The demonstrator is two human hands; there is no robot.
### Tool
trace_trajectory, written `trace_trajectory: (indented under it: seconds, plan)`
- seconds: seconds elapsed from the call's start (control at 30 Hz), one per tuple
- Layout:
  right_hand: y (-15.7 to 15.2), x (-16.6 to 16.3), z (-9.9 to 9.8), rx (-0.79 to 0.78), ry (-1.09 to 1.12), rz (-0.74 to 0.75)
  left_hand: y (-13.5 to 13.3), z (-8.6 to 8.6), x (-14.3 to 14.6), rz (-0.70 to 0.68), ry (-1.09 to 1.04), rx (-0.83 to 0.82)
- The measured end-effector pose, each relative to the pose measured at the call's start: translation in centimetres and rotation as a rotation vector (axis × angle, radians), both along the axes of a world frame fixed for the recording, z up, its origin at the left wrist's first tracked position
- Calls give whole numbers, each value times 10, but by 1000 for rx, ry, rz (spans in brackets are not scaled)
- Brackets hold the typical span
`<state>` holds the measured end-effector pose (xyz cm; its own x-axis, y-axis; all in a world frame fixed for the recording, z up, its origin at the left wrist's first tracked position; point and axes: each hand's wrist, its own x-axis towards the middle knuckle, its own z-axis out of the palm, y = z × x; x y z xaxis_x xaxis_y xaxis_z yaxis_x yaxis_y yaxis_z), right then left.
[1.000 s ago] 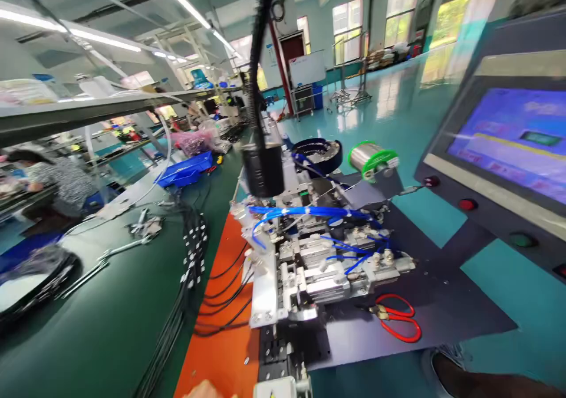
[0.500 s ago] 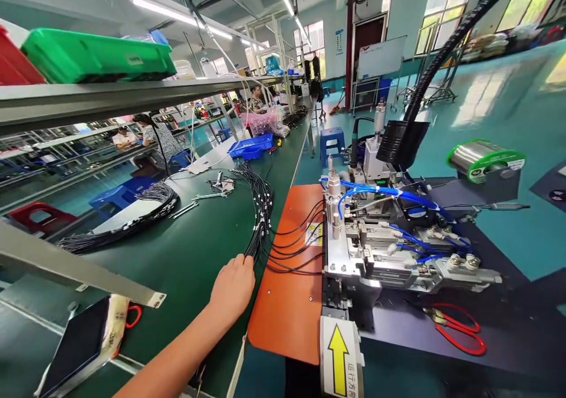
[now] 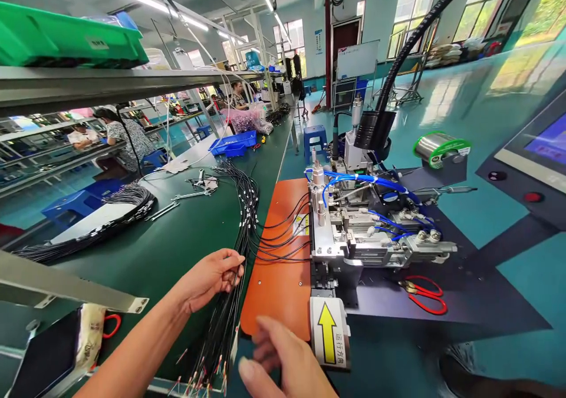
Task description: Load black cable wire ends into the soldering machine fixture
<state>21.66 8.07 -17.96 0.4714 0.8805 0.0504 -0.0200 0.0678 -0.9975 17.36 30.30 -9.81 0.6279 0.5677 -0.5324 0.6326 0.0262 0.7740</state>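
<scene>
My left hand (image 3: 220, 273) pinches a thin black cable at the edge of a long bundle of black cables (image 3: 249, 206) with white tags. The bundle runs down the green bench, and its stripped, coloured wire ends (image 3: 207, 380) show at the bottom. My right hand (image 3: 283, 357), slightly blurred, is low in the view with thumb and fingers apart, nothing between them, beside the orange plate (image 3: 276, 286). Several cables cross that plate into a metal machine (image 3: 354, 227) with blue air tubes. A yellow arrow label (image 3: 327, 333) marks its front block.
Red-handled scissors (image 3: 427, 295) lie on the machine's dark base. Behind it stands a solder wire spool (image 3: 442, 148). Wrenches (image 3: 194, 193), another cable bundle (image 3: 88, 236) and a blue tray (image 3: 234, 143) are on the bench. A shelf post (image 3: 75, 286) juts in at left; a screen (image 3: 543, 138) stands right.
My left hand has lifted off the bundle and turned, now pinching a cable. My right hand has come in from below. The cables' wire ends now show, and the view has swung right.
</scene>
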Motion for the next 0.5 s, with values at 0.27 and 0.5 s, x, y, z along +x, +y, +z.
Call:
trace_trajectory:
  seconds: [0.27, 0.5]
  plan:
    - [59, 13, 43, -231, 711, 189, -28, 9, -23, -90, -100, 85]
    - [-9, 75, 41, -343, 288, 145, -70, -5, 18, -886, -392, 873]
